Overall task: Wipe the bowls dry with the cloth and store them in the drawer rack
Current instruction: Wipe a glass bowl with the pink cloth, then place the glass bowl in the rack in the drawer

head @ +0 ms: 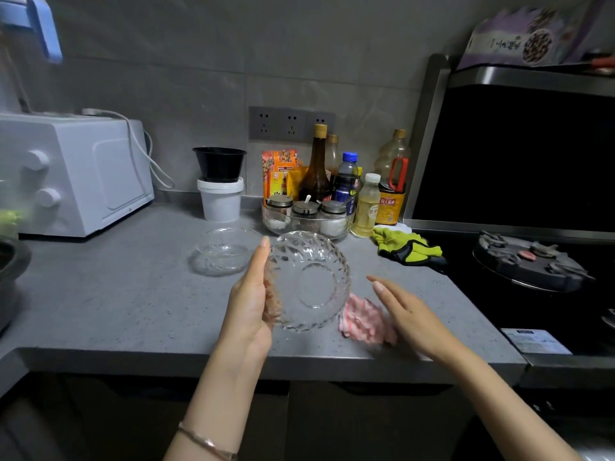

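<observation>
The left hand [251, 304] is closed on a clear, faceted cut-glass bowl [307, 281], tilted so its base faces the camera, with the thumb along the rim at about ten o'clock and the fingers behind the wall. The right hand [407, 311] hangs open and empty, fingers spread, just above a crumpled pink-and-white striped cloth [364, 319] that lies on the speckled grey stone counter [116, 294] at four o'clock from the bowl.

The step in hand appears to be fetching the cloth to dry this bowl. To do it well, the right hand should gather the cloth into a loose pad, not pinch a corner, so the soft fabric can press into the ridges of the cut pattern, where water likely sits. The left grip ought to stay on the rim and outer wall, since wet glass is slick and hard; turning the bowl against the cloth would reach the whole surface, inside first and then the base ring.

A second clear glass bowl with smoother walls [228, 249] rests upright on the counter at ten o'clock from the held one, waiting its turn. The drawer rack is not in view; dark cabinet fronts [332, 420] lie below the counter's edge.
</observation>
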`<state>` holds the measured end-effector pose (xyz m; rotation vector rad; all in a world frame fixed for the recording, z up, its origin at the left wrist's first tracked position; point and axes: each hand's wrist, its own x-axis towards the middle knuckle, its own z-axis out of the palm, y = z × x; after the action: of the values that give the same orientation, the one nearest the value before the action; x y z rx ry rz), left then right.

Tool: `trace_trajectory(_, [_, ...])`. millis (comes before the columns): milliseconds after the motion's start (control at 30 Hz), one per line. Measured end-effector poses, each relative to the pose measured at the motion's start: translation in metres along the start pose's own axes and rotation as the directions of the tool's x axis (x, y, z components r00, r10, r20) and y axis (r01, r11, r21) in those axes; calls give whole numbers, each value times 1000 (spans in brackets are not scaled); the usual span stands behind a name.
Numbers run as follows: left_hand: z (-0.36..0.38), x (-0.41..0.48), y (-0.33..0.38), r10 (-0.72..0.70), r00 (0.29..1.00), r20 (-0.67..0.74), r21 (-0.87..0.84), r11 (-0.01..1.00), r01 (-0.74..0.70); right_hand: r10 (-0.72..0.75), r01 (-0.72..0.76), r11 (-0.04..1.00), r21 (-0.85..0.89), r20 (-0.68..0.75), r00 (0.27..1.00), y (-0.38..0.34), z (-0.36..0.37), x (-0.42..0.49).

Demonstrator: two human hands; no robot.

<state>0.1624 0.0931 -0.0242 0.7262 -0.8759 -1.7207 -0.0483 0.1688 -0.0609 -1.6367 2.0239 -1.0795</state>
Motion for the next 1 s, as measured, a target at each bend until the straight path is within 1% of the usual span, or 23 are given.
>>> trace_trajectory(33, [3, 0, -6, -8, 1000, 5, 7, 1000, 8, 6, -4, 994, 108, -17, 1000, -4, -7, -4])
trace_trajectory(100, [13, -1, -20, -26, 999, 45, 15, 1000, 25, -6, 7, 950, 311, -6, 1000, -12, -23, -15])
trace_trajectory(133, [16, -2, -28, -48, 997, 62, 31, 998, 46, -24, 14, 922, 387, 20, 1000, -15, -29, -17])
trace_trajectory(200, [35, -9, -44, -114, 987, 114, 85, 991, 105, -32, 4, 875, 484, 48, 998, -15, -47, -28])
trace_trajectory(300, [66, -26, -74, -205, 954, 221, 157, 972, 172, 21, -70, 857, 511, 102, 995, -5, -79, -50])
trace_trajectory(400, [100, -47, -98, -252, 908, 335, 208, 960, 189, 91, -152, 836, 528, 139, 986, 18, -112, -79])
trace_trajectory(467, [125, -66, -119, -334, 828, 450, 278, 934, 225, 112, -188, 816, 547, 171, 979, 38, -136, -106])
trace_trajectory(533, [142, -79, -140, -374, 759, 533, 328, 918, 223, 139, -241, 786, 569, 217, 966, 56, -154, -128])
trace_trajectory(633, [169, -95, -184, -431, 678, 595, 400, 891, 216, 227, -350, 696, 628, 270, 936, 94, -180, -165])
trace_trajectory(667, [184, -104, -203, -459, 649, 606, 425, 877, 224, 260, -372, 675, 637, 267, 928, 112, -191, -183])
trace_trajectory(700, [190, -105, -212, -466, 634, 617, 449, 870, 202, 282, -390, 676, 625, 269, 921, 119, -196, -189])
trace_trajectory(767, [212, -111, -240, -477, 603, 639, 481, 860, 170, 356, -418, 653, 632, 231, 905, 141, -212, -210])
trace_trajectory(833, [232, -118, -273, -475, 584, 658, 530, 843, 89, 431, -435, 623, 650, 179, 884, 166, -230, -228])
trace_trajectory(933, [244, -128, -331, -476, 574, 666, 570, 822, 21, 524, -426, 568, 704, 90, 847, 199, -252, -250])
trace_trajectory(1000, [240, -132, -372, -467, 596, 653, 616, 786, -60, 596, -387, 523, 759, -2, 803, 222, -264, -259])
